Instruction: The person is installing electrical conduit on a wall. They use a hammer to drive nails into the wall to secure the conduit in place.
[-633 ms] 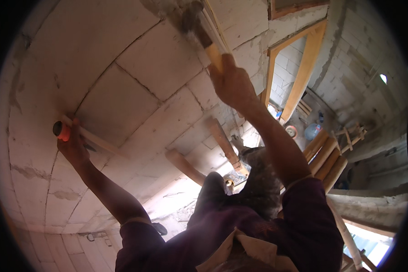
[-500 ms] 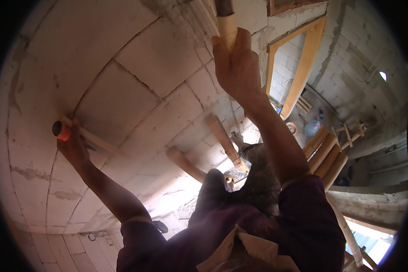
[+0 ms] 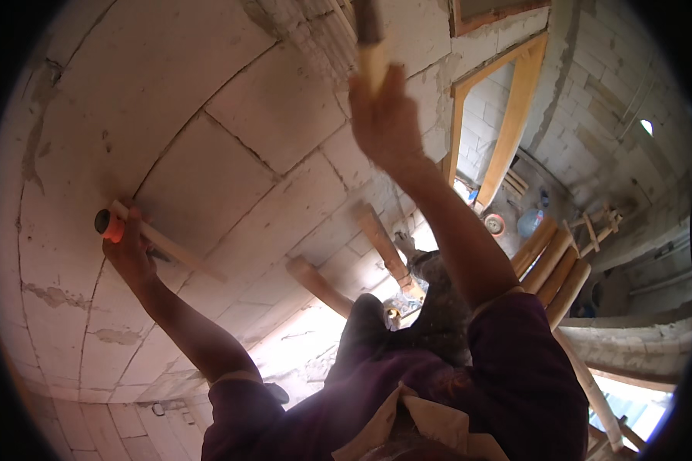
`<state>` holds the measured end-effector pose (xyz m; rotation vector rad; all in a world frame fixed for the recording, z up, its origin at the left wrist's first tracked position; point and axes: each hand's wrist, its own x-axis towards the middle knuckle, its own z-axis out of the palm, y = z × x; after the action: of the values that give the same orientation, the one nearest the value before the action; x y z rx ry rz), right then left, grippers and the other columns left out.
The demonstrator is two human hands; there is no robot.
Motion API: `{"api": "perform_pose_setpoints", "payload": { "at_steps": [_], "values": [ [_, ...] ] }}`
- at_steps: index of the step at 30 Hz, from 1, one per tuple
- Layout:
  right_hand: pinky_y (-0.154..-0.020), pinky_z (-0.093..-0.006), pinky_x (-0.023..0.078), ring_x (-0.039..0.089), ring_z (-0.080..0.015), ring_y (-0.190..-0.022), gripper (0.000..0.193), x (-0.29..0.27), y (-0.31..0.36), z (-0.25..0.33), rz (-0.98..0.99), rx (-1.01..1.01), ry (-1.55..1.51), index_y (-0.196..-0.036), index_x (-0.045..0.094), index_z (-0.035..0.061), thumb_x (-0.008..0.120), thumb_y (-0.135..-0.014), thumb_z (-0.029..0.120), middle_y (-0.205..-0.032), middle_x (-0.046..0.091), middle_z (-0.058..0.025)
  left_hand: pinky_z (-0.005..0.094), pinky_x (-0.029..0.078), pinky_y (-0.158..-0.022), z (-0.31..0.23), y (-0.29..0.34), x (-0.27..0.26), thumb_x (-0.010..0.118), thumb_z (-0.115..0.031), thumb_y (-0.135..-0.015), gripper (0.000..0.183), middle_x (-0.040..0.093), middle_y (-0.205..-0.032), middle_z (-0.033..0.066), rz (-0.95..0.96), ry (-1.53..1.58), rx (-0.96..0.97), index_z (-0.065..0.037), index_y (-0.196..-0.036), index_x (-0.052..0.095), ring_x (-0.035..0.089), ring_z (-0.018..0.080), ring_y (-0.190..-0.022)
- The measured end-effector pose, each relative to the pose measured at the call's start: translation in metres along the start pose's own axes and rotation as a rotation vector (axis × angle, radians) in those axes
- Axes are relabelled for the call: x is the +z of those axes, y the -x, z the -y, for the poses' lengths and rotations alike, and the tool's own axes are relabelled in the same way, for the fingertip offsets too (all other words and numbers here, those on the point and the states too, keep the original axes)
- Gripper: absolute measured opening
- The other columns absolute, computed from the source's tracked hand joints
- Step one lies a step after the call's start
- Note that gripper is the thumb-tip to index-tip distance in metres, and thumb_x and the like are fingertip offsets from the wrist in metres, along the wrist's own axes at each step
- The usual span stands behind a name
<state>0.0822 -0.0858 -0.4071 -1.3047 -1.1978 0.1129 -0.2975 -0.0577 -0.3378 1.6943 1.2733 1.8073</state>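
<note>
Head view: our left hand (image 3: 133,260), out at the left, has its fingers wrapped around an orange-red piece (image 3: 114,227) with a round, dark end, held at the pale block wall (image 3: 227,165); whether the piece touches the wall, we cannot tell. Beside that hand a pale strip (image 3: 178,250) slants down to the right, and we cannot tell if our fingers grasp it too. Our right hand (image 3: 387,127), raised near the upper edge, is clenched on the light handle of a tool (image 3: 373,63), whose dark upper part is blurred and runs out of view. To the right of it we see a yellowish wooden frame (image 3: 513,115); lower down, a bluish bottle (image 3: 528,224) is near a row of round poles (image 3: 555,274). Two wooden posts (image 3: 320,286) slant between our forearms.
</note>
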Motion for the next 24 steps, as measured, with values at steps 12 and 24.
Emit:
{"api": "perform_pose_setpoints", "payload": {
  "at_steps": [12,24],
  "values": [
    [-0.049,-0.0495,0.050,0.064,-0.0465,-0.066,0.040,0.021,0.007,-0.033,0.205,0.083,0.102,-0.109,0.042,-0.0057,0.051,-0.095,0.030,-0.076,0.061,-0.0333,0.0200,0.029,-0.041,0.004,-0.005,0.007,0.067,-0.008,-0.085,0.022,0.062,-0.074,0.0085,-0.011,0.005,0.021,0.002,-0.103,0.062,0.042,0.0059,-0.047],
    [-0.051,-0.0519,0.048,0.060,-0.0460,-0.058,0.035,0.017,0.024,-0.054,0.223,0.095,0.103,-0.105,0.038,-0.0034,0.051,-0.096,0.028,-0.066,0.060,-0.0264,0.0204,0.030,-0.040,0.007,-0.010,0.005,0.067,-0.012,-0.086,0.019,0.060,-0.071,0.0069,0.007,0.018,0.016,0.000,-0.099,0.061,0.041,0.0053,-0.046]
  ]
}}
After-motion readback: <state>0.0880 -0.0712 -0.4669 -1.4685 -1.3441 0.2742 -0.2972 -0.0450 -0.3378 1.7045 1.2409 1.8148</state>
